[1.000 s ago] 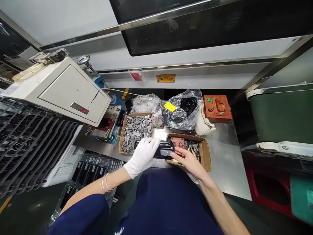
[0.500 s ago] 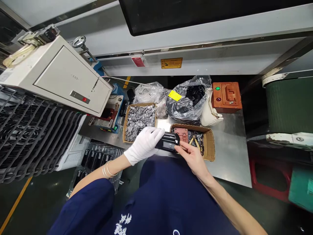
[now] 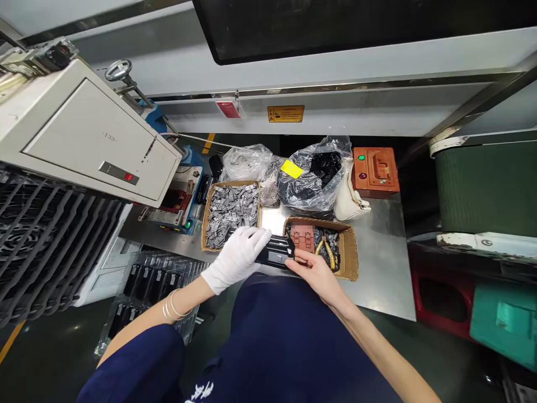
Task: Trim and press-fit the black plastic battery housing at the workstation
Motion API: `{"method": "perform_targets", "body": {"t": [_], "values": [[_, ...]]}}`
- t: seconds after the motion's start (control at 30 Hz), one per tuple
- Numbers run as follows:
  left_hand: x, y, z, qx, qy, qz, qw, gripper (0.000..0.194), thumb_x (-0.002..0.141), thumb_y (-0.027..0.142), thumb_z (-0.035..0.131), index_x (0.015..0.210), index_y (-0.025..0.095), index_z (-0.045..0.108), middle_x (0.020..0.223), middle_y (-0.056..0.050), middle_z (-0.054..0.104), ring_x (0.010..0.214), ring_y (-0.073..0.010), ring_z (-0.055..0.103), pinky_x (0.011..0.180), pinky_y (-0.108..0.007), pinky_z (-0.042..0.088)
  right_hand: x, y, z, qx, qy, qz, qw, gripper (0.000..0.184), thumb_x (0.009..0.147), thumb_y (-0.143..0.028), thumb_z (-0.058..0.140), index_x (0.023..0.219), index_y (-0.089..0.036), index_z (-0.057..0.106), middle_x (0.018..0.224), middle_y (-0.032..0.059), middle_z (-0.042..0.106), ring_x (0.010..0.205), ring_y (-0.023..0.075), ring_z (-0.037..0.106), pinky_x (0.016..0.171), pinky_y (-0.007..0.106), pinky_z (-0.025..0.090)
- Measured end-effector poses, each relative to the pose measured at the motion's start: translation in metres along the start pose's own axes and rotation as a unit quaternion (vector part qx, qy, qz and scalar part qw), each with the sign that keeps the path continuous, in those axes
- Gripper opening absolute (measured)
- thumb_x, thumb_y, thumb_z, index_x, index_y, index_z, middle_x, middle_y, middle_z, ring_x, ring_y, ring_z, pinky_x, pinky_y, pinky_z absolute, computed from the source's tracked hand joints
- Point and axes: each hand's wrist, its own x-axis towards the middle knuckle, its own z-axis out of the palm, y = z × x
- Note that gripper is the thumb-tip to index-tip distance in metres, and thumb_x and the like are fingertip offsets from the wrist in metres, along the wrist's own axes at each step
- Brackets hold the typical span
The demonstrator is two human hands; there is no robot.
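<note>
My left hand, in a white glove, is closed around the left end of a long black plastic part held over the near edge of the steel table. My bare right hand pinches the part's right end from below, fingers pressed against it. Just behind the part lies a cardboard box with a brown block, small grey pieces and yellow-handled pliers.
A second cardboard box of grey metal pieces sits at the left. Behind are clear bags of parts, a white pouch, an orange control box and a beige machine. Trays of black parts stand below left.
Both hands keep hold of the black part, shifting it slightly nearer the table edge. The view itself has swung a little.
</note>
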Motion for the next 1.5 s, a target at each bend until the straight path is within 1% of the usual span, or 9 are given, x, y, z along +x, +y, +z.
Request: {"method": "perform_targets", "body": {"t": [0.2, 0.43, 0.63, 0.7, 0.8, 0.97, 1.03, 1.27, 1.5], "values": [[0.005, -0.008, 0.011, -0.026, -0.016, -0.008, 1.0, 0.059, 0.079, 0.011, 0.063, 0.136, 0.005, 0.046, 0.112, -0.016, 0.069, 0.097, -0.0297, 0.062, 0.089, -0.044, 0.055, 0.015, 0.006, -0.005, 0.026, 0.002, 0.024, 0.999, 0.063, 0.079, -0.072, 0.071, 0.063, -0.022, 0.036, 0.061, -0.0046, 0.034, 0.059, 0.0104, 0.03, 0.054, 0.025, 0.027], [0.023, -0.021, 0.013, -0.067, -0.057, -0.032, 0.996, 0.054, 0.081, 0.009, 0.058, 0.134, 0.003, 0.052, 0.113, -0.017, 0.07, 0.097, -0.0323, 0.063, 0.091, -0.048, 0.055, 0.034, 0.011, -0.01, 0.015, -0.027, 0.039, 0.999, 0.058, 0.085, -0.076, 0.065, 0.075, -0.019, 0.058, 0.073, 0.0018, 0.059, 0.074, 0.0184, 0.058, 0.074, 0.032, 0.052], [0.02, -0.047, 0.032, -0.26, -0.094, -0.211, 0.938, 0.056, 0.082, 0.029, 0.073, 0.135, 0.015, 0.06, 0.125, -0.018, 0.068, 0.113, -0.0375, 0.065, 0.099, -0.054, 0.053, 0.069, -0.007, -0.048, -0.104, -0.07, 0.01, 0.992, 0.063, 0.078, -0.07, 0.075, 0.114, -0.018, 0.075, 0.112, 0.011, 0.075, 0.104, 0.0288, 0.071, 0.094, 0.042, 0.058], [0.009, -0.056, 0.044, -0.423, -0.046, -0.334, 0.841, 0.077, 0.071, 0.042, 0.088, 0.139, 0.019, 0.06, 0.134, -0.018, 0.065, 0.124, -0.0403, 0.062, 0.106, -0.055, 0.05, 0.1, -0.018, -0.084, -0.176, -0.013, -0.013, 0.984, 0.056, 0.086, -0.062, 0.071, 0.125, -0.022, 0.073, 0.129, 0.0106, 0.07, 0.118, 0.0291, 0.067, 0.104, 0.044, 0.055], [-0.009, -0.061, 0.063, -0.676, 0.042, -0.413, 0.609, 0.089, 0.075, 0.079, 0.072, 0.14, 0.019, 0.061, 0.135, -0.016, 0.068, 0.122, -0.035, 0.066, 0.107, -0.052, 0.053, 0.167, -0.026, -0.147, -0.293, 0.136, -0.029, 0.946, 0.041, 0.108, -0.044, 0.044, 0.13, -0.019, 0.068, 0.135, 0.0133, 0.065, 0.126, 0.0272, 0.061, 0.113, 0.051, 0.047], [-0.016, -0.038, 0.073, -0.896, 0.295, -0.287, 0.169, 0.069, 0.085, 0.074, 0.068, 0.141, 0.035, 0.063, 0.137, 0.003, 0.071, 0.123, -0.0139, 0.068, 0.111, -0.025, 0.051, 0.268, -0.001, -0.208, -0.472, 0.163, 0.007, 0.866, 0.028, 0.104, -0.04, 0.064, 0.116, -0.015, 0.067, 0.122, 0.0106, 0.066, 0.116, 0.0257, 0.063, 0.106, 0.05, 0.052], [-0.014, -0.027, 0.069, -0.916, 0.314, -0.228, 0.1, 0.069, 0.085, 0.07, 0.071, 0.144, 0.037, 0.061, 0.141, 0.001, 0.069, 0.126, -0.0143, 0.067, 0.115, -0.025, 0.047, 0.287, 0.013, -0.215, -0.524, 0.126, 0.007, 0.842, 0.027, 0.103, -0.04, 0.066, 0.113, -0.015, 0.067, 0.119, 0.0098, 0.065, 0.111, 0.0244, 0.063, 0.1, 0.047, 0.055], [-0.017, -0.021, 0.055, -0.918, 0.304, -0.212, 0.139, 0.073, 0.088, 0.072, 0.066, 0.151, 0.039, 0.052, 0.137, -0.004, 0.071, 0.131, -0.0251, 0.065, 0.128, -0.047, 0.032, 0.29, 0.02, -0.245, -0.59, 0.042, -0.034, 0.806, 0.026, 0.103, -0.041, 0.065, 0.107, -0.015, 0.066, 0.111, 0.0078, 0.065, 0.106, 0.0232, 0.062, 0.097, 0.045, 0.054], [-0.018, -0.023, 0.051, -0.884, 0.26, -0.331, 0.205, 0.096, 0.077, 0.077, 0.074, 0.158, 0.037, 0.043, 0.134, -0.009, 0.072, 0.14, -0.0357, 0.056, 0.122, -0.058, 0.04, 0.273, 0.001, -0.247, -0.491, 0.159, -0.031, 0.856, 0.035, 0.105, -0.044, 0.061, 0.124, -0.015, 0.062, 0.11, 0.0078, 0.065, 0.099, 0.0222, 0.065, 0.092, 0.044, 0.057]]}}
